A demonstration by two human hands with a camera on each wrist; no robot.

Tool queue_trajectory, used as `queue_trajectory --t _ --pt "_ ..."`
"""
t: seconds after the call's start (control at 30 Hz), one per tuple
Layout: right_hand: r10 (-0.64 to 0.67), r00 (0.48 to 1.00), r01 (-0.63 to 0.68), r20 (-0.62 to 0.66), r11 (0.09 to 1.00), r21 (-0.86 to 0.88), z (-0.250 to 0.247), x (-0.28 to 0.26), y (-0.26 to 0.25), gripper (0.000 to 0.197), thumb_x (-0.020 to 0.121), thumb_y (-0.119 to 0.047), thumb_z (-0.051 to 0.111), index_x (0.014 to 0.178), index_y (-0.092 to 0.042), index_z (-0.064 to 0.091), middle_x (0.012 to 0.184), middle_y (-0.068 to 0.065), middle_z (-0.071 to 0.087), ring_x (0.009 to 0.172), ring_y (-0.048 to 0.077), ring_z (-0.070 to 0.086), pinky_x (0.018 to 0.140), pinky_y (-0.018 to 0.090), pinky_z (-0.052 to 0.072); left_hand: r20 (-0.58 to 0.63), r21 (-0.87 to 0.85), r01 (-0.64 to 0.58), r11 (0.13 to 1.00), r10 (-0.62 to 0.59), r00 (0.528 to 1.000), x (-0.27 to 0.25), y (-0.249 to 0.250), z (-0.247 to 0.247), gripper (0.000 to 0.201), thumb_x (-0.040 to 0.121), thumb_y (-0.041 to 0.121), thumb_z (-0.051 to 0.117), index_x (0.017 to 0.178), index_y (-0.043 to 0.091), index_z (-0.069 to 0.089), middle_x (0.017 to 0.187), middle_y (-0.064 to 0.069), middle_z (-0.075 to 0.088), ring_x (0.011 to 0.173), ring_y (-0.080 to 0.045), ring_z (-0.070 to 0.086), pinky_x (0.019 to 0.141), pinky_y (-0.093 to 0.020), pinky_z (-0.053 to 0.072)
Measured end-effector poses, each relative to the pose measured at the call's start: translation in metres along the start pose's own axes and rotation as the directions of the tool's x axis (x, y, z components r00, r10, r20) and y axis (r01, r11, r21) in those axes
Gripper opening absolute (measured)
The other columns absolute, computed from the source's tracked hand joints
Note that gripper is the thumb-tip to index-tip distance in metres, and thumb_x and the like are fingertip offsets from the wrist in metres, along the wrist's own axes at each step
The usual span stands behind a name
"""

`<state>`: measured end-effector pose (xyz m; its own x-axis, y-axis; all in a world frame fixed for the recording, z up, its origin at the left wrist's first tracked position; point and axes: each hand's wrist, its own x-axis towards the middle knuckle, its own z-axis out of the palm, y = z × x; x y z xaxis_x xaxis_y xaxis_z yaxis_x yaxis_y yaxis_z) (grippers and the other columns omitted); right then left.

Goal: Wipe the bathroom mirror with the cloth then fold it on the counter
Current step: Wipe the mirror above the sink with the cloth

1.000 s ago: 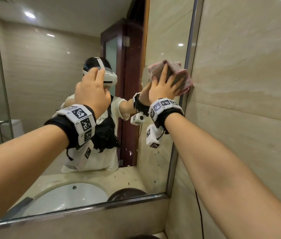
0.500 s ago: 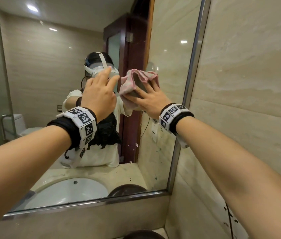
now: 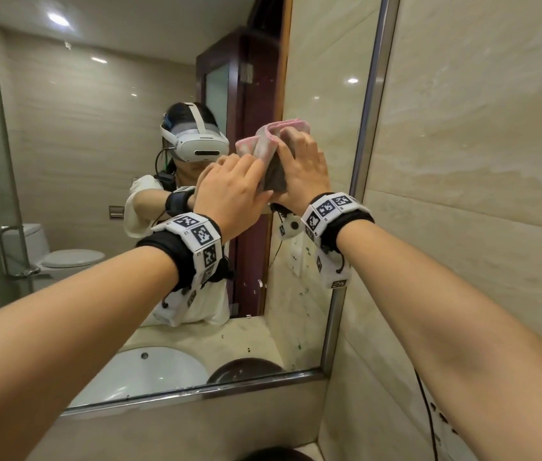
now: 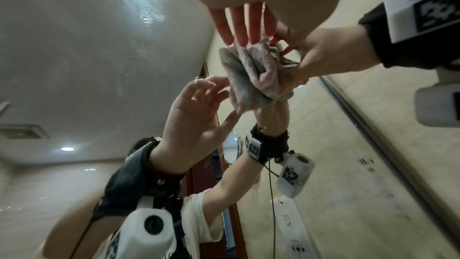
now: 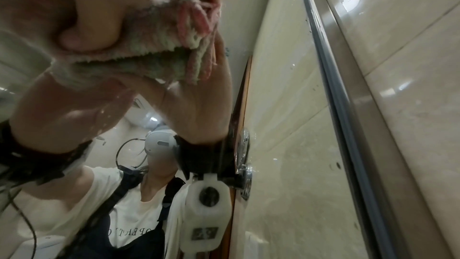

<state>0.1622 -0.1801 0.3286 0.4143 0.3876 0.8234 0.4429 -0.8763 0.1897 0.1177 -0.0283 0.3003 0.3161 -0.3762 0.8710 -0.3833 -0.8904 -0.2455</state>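
A pink and grey cloth (image 3: 264,146) is bunched against the bathroom mirror (image 3: 96,161), about head height, left of the mirror's right frame. My right hand (image 3: 303,171) presses it to the glass, fingers over it and thumb curled under it. The right wrist view shows that thumb (image 5: 94,27) dug into the cloth (image 5: 159,46). My left hand (image 3: 233,188) reaches in from the left with straight fingers. In the left wrist view its fingertips (image 4: 239,27) touch the top of the cloth (image 4: 251,72), and the right hand (image 4: 323,52) grips it from the other side.
The mirror's metal frame (image 3: 369,128) runs up beside a glossy beige tiled wall (image 3: 479,161). A white sink (image 3: 143,371) and the counter show in the reflection below. A dark round object (image 3: 273,455) sits at the bottom edge. A black cable (image 3: 426,410) hangs on the right wall.
The right hand has carried the cloth from the mirror's right edge leftward across the glass. The left hand has moved right and now touches the cloth.
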Motion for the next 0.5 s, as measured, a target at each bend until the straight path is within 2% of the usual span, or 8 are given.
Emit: queue_trajectory --t 0.1,0.17,0.2,0.3,0.37,0.43,0.5 --pt "0.022 0.999 -0.023 0.036 1.0 0.02 -0.001 -0.002 0.003 0.106 0.063 -0.048 0.078 0.148 -0.023 0.019 0.15 0.006 0.02 0.139 0.023 0.014 0.114 0.037 0.017 -0.007 -0.002 0.101 0.995 -0.101 0.995 0.005 -0.004 -0.003 0.044 0.077 0.032 0.034 0.099 0.001 0.054 0.09 -0.019 0.059 0.08 -0.035 0.057 0.062 -0.042 0.046" --pt "0.01 0.999 -0.013 0.035 0.997 0.081 0.001 -0.007 0.005 0.101 0.069 -0.046 0.075 0.148 -0.017 0.02 0.154 0.007 0.018 0.142 0.024 0.012 0.115 0.036 0.015 0.004 0.013 0.183 0.983 -0.183 0.983 0.008 -0.011 -0.007 0.049 0.073 0.03 0.025 0.098 0.0 0.055 0.091 -0.021 0.058 0.083 -0.038 0.055 0.063 -0.044 0.044" --pt "-0.011 0.999 0.007 0.039 0.996 0.093 0.002 -0.011 0.007 0.094 0.075 -0.045 0.07 0.148 -0.013 0.019 0.155 0.009 0.016 0.143 0.025 0.011 0.116 0.034 0.012 0.0 0.043 0.183 0.982 -0.183 0.983 0.008 -0.014 -0.009 0.048 0.072 0.028 0.025 0.099 0.0 0.055 0.092 -0.022 0.057 0.085 -0.038 0.054 0.065 -0.044 0.044" --pt "-0.065 0.996 0.064 0.067 0.998 0.024 0.002 -0.016 0.011 0.071 0.095 -0.039 0.046 0.148 -0.006 0.014 0.157 0.013 0.009 0.146 0.028 0.005 0.116 0.034 -0.002 0.001 0.238 0.075 0.968 -0.077 0.997 0.007 -0.016 -0.011 0.035 0.076 0.023 0.043 0.103 0.004 0.053 0.095 -0.018 0.055 0.084 -0.035 0.052 0.069 -0.042 0.044" --pt "-0.047 0.993 0.063 0.111 0.988 -0.141 0.001 -0.016 0.013 0.068 0.097 -0.041 0.039 0.15 -0.011 0.008 0.158 0.009 0.004 0.146 0.023 0.001 0.115 0.039 -0.008 0.028 0.292 -0.043 0.955 0.036 0.999 0.007 -0.016 -0.01 0.037 0.074 0.025 0.04 0.1 0.004 0.055 0.099 -0.016 0.055 0.087 -0.032 0.048 0.073 -0.041 0.041" --pt "-0.021 0.99 0.055 0.141 0.97 -0.238 -0.001 -0.016 0.013 0.071 0.096 -0.044 0.038 0.15 -0.015 0.002 0.159 0.006 -0.001 0.146 0.021 -0.003 0.115 0.043 -0.01 0.101 0.283 -0.166 0.945 0.142 0.985 0.01 -0.017 -0.009 0.042 0.074 0.031 0.038 0.103 0.007 0.056 0.114 -0.014 0.055 0.098 -0.03 0.042 0.08 -0.041 0.04" --pt "0.017 0.986 0.027 0.168 0.966 -0.258 -0.001 -0.017 0.011 0.074 0.095 -0.045 0.039 0.15 -0.016 -0.001 0.158 0.005 -0.006 0.146 0.021 -0.006 0.115 0.045 -0.007 0.179 0.242 -0.231 0.942 0.191 0.965 0.011 -0.016 -0.009 0.05 0.079 0.036 0.032 0.112 0.008 0.056 0.134 -0.012 0.047 0.119 -0.03 0.039 0.088 -0.043 0.04"
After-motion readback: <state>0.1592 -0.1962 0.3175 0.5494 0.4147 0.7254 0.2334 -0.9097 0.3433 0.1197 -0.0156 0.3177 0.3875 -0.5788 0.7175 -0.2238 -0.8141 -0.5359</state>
